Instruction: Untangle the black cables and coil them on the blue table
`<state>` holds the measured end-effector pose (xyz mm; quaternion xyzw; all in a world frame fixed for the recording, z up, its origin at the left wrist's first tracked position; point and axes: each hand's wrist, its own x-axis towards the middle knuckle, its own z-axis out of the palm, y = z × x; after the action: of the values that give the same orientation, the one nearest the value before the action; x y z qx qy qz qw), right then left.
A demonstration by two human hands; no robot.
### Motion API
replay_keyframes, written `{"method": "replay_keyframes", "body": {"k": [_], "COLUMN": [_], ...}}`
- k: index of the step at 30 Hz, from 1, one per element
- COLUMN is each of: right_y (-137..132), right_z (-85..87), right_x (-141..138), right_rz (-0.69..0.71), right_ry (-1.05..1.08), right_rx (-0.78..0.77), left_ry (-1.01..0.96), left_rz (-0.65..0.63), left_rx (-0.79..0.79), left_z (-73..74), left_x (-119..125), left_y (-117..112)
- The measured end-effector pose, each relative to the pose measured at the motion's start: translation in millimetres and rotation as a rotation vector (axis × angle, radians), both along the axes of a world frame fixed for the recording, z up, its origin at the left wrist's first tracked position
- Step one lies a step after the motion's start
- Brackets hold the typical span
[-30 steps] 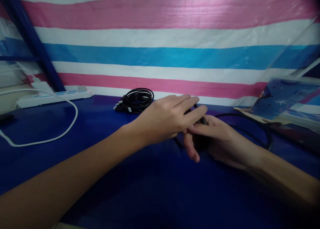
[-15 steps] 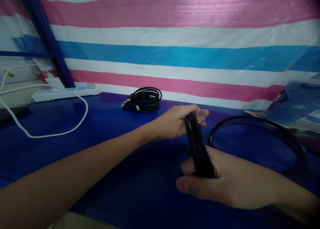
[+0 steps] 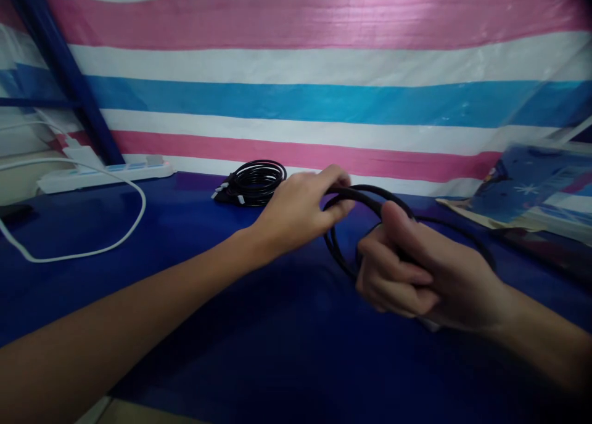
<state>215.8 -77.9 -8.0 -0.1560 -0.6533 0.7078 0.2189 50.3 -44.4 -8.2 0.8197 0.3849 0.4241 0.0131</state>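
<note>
A black cable [image 3: 365,197] is looped in a small coil between both my hands, just above the blue table [image 3: 194,301]. My left hand [image 3: 300,211] pinches the top left of the loop with fingers and thumb. My right hand [image 3: 416,270] is closed round the loop's right side, thumb on top. The rest of the cable trails off to the right behind my right hand. A second black cable coil [image 3: 252,182], bundled tight, lies on the table behind my left hand.
A white power strip [image 3: 104,172] sits at the back left with a white cord [image 3: 92,251] curving over the table. A blue printed package [image 3: 531,190] lies at the right. A striped pink, white and blue tarp [image 3: 324,73] hangs behind.
The cable, held as a straight bunch between my hands half a second ago, is now bent into a round loop. My right hand has risen and moved back toward my left hand.
</note>
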Motion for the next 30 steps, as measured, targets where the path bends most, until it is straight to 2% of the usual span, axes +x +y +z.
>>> {"method": "replay_keyframes", "body": {"k": [2, 4, 7, 10, 12, 13, 14, 15, 17, 19, 20, 22, 24, 26, 28, 30], "right_y": [-2.7, -6.1, -9.4, -8.8, -6.9, -5.9, -5.1, -4.5, -4.7, -6.9, -8.6, -12.3, -14.8, -15.2, -13.8, -12.1], "right_z": [-1.6, -2.5, -1.6, -1.4, -3.7, -5.5, -7.3, -9.0, -10.9, -10.6, -9.6, -6.7, -3.8, -2.7, -4.4, -8.0], "right_x": [-2.5, -4.9, -5.2, -3.1, -2.8, -3.0, -3.4, -4.0, -5.5, -7.2, -8.2, -9.9, -11.2, -12.1, -12.7, -13.3], "right_rz": [0.090, 0.153, 0.163, 0.118, 0.143, 0.151, 0.141, 0.121, 0.072, 0.074, 0.080, 0.067, 0.077, 0.082, 0.097, 0.136], "right_ry": [0.005, 0.004, -0.026, -0.101, -0.076, -0.052, -0.035, -0.023, -0.016, -0.020, -0.048, -0.147, -0.229, -0.273, -0.224, -0.081], "right_rx": [-0.078, -0.118, -0.082, -0.006, -0.030, -0.033, -0.032, -0.029, -0.044, -0.068, -0.052, 0.046, 0.159, 0.229, 0.208, 0.093], "left_ry": [0.031, 0.037, -0.122, -0.295, -0.340, -0.350, -0.358, -0.357, -0.294, -0.138, -0.039, 0.107, 0.090, -0.069, -0.231, -0.308], "left_rz": [-0.116, -0.232, -0.253, -0.232, -0.273, -0.290, -0.281, -0.253, -0.205, -0.229, -0.264, -0.320, -0.323, -0.311, -0.305, -0.311], "left_rx": [0.087, 0.004, -0.274, -0.650, -0.870, -0.923, -0.904, -0.804, -0.438, -0.081, 0.019, 0.047, -0.064, -0.293, -0.599, -0.848], "left_z": [4.4, 7.5, 8.0, 2.5, -2.8, -5.0, -6.4, -6.8, -4.0, 2.9, 7.1, 14.7, 18.4, 16.0, 8.2, -1.7], "left_x": [4.4, 8.2, 13.1, 17.6, 18.7, 18.1, 16.5, 14.0, 7.3, 0.9, -1.2, -2.3, 0.3, 4.9, 9.9, 13.9], "left_y": [-7.0, -12.4, -14.3, -10.4, -6.3, -4.3, -2.4, -1.0, -0.6, -4.7, -8.2, -15.8, -20.4, -19.4, -13.6, -6.2]}}
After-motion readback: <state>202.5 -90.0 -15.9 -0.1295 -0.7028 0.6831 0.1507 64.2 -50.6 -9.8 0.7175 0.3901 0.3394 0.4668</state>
